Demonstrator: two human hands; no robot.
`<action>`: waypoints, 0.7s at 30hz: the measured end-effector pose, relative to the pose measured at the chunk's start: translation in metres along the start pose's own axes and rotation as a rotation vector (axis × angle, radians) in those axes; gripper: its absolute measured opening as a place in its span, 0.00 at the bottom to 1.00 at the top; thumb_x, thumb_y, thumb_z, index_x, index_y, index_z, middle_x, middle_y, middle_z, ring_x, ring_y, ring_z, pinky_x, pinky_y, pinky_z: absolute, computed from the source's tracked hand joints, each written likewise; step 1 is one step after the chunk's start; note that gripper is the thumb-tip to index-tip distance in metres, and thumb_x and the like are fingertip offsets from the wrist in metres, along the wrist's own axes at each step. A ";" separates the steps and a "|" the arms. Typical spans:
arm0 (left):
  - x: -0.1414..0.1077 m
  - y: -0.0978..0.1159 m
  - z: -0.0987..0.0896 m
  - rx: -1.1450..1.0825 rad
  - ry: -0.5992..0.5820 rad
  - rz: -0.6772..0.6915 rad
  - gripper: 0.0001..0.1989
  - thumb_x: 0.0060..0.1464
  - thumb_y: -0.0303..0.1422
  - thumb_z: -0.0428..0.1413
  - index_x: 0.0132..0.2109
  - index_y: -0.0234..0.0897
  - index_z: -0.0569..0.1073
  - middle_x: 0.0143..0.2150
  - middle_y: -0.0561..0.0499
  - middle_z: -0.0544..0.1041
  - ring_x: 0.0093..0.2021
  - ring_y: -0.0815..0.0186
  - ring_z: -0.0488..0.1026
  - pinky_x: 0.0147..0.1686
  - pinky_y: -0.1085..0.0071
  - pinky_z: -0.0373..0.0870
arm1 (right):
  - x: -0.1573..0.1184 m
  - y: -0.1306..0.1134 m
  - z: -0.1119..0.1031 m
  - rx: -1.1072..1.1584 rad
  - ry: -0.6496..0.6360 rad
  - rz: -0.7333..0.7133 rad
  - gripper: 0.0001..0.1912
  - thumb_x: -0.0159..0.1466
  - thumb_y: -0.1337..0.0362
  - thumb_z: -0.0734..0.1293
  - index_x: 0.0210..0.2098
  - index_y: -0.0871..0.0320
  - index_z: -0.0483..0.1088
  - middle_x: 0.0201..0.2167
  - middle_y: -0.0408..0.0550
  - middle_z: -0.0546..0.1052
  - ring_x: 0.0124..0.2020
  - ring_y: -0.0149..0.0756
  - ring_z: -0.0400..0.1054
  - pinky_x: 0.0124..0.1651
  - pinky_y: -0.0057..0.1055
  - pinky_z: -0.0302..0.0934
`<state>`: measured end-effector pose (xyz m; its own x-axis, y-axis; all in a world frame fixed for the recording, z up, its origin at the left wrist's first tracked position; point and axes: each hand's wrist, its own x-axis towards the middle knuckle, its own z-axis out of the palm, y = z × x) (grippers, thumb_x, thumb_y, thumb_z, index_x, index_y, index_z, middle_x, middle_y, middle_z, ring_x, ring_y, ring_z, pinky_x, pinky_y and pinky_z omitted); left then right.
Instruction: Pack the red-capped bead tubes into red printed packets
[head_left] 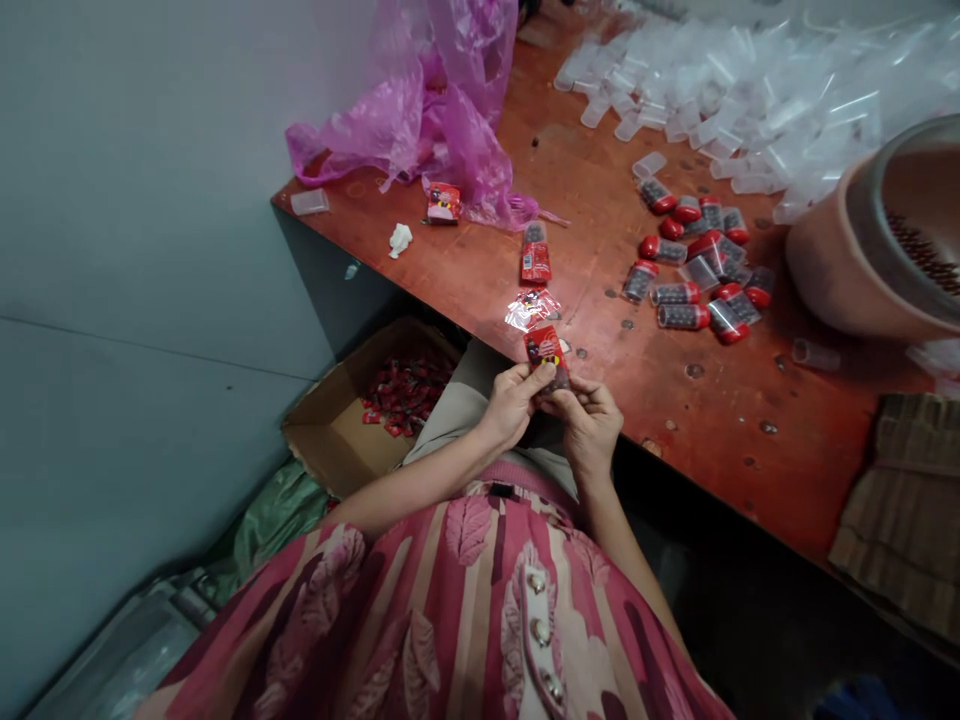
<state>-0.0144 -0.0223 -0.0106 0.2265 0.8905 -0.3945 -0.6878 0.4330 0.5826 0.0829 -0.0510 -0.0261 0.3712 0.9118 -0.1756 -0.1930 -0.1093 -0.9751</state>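
Close to the table's front edge, a small red printed packet (545,348) with dark contents at its lower end is between my two hands. My left hand (511,405) pinches it with the thumb on its face. The fingers of my right hand (592,428) close on its lower right end. Just beyond lie several shiny red-and-clear wrappers (529,309). Behind those sits another red packet (535,260) with a clear-topped tube in it. A stack of red printed pieces (443,203) rests further left.
Red-capped clear tubes (682,316) filled with dark beads lie right of my hands. A heap of clear empty tubes (720,90) covers the back. A bucket (832,250) stands right, a pink plastic bag (390,130) back left. Below, a cardboard box (319,425) holds red packets.
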 end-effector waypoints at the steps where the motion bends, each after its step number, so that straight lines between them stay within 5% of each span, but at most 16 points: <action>1: -0.001 0.000 -0.001 -0.006 -0.008 -0.018 0.14 0.40 0.38 0.65 0.28 0.30 0.73 0.24 0.53 0.73 0.24 0.76 0.67 0.27 0.78 0.65 | 0.002 0.000 0.001 0.009 0.000 0.003 0.15 0.49 0.61 0.74 0.33 0.58 0.69 0.23 0.38 0.75 0.22 0.28 0.72 0.28 0.27 0.70; 7: -0.013 0.010 -0.016 -0.049 0.063 -0.028 0.15 0.40 0.37 0.66 0.30 0.30 0.73 0.27 0.51 0.76 0.27 0.72 0.72 0.34 0.73 0.71 | 0.003 -0.005 0.017 0.044 -0.133 0.044 0.16 0.46 0.62 0.75 0.30 0.58 0.67 0.23 0.37 0.75 0.22 0.26 0.71 0.28 0.24 0.69; 11: -0.030 0.029 -0.049 -0.105 0.285 0.129 0.22 0.49 0.49 0.56 0.40 0.32 0.73 0.43 0.43 0.77 0.41 0.62 0.76 0.43 0.66 0.72 | 0.003 -0.008 0.023 0.056 -0.236 0.088 0.17 0.49 0.62 0.73 0.35 0.57 0.66 0.26 0.41 0.78 0.24 0.30 0.73 0.29 0.28 0.71; 15: -0.034 0.041 -0.071 0.251 0.483 0.126 0.24 0.50 0.50 0.54 0.39 0.31 0.74 0.39 0.40 0.78 0.33 0.62 0.77 0.33 0.67 0.73 | 0.010 -0.011 0.018 0.009 -0.196 0.086 0.14 0.52 0.60 0.71 0.34 0.58 0.66 0.24 0.41 0.77 0.22 0.31 0.73 0.24 0.27 0.69; 18: -0.006 0.050 -0.061 0.795 0.305 0.412 0.18 0.51 0.45 0.55 0.41 0.36 0.76 0.41 0.44 0.78 0.40 0.61 0.76 0.42 0.65 0.72 | 0.013 -0.011 0.016 -0.019 -0.203 0.082 0.14 0.54 0.58 0.70 0.34 0.59 0.67 0.24 0.41 0.77 0.22 0.31 0.73 0.23 0.26 0.69; 21: 0.040 0.058 -0.042 1.336 0.056 0.701 0.18 0.53 0.40 0.56 0.49 0.40 0.74 0.53 0.45 0.73 0.56 0.59 0.67 0.58 0.61 0.59 | 0.011 -0.010 0.015 -0.049 -0.221 0.081 0.13 0.55 0.57 0.70 0.33 0.59 0.68 0.25 0.42 0.77 0.23 0.30 0.73 0.24 0.26 0.68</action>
<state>-0.0745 0.0331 -0.0225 0.0807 0.9718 0.2214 0.4792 -0.2326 0.8463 0.0758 -0.0336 -0.0159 0.1474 0.9633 -0.2245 -0.1671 -0.1995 -0.9655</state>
